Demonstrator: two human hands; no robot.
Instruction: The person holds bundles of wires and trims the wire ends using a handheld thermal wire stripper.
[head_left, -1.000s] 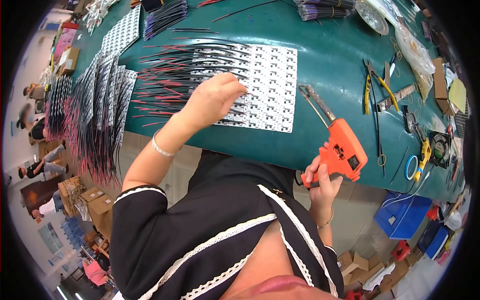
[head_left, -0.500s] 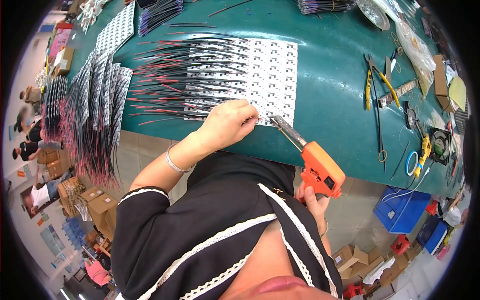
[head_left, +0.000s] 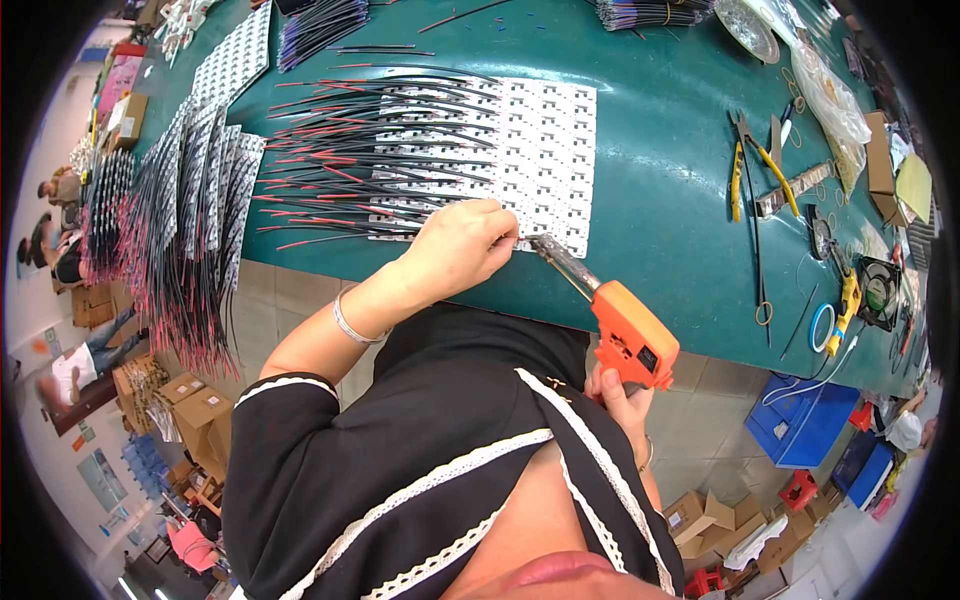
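Note:
A white circuit-board panel [head_left: 545, 150] lies on the green table, with rows of black wires with red ends [head_left: 330, 160] attached across its left part. My left hand [head_left: 465, 245] is closed in a pinch at the panel's near edge, on a thin wire mostly hidden by the fingers. In my right hand [head_left: 622, 392] is an orange soldering gun [head_left: 632, 335]. Its metal tip [head_left: 535, 242] is over the near edge of the panel, just right of my left fingertips. Whether tip and wire touch is too small to tell.
Wired panels [head_left: 190, 200] hang over the table's left edge. Wire bundles [head_left: 325, 30] and a metal dish [head_left: 745, 30] stand at the back. Yellow-handled pliers [head_left: 768, 165], a plastic bag [head_left: 835, 100] and a small fan [head_left: 878, 290] lie right. People [head_left: 75, 375] are far left.
My left hand has moved right and nearer to me, down to the panel's near edge. My right hand has brought the soldering gun leftward, its tip now beside my left fingers.

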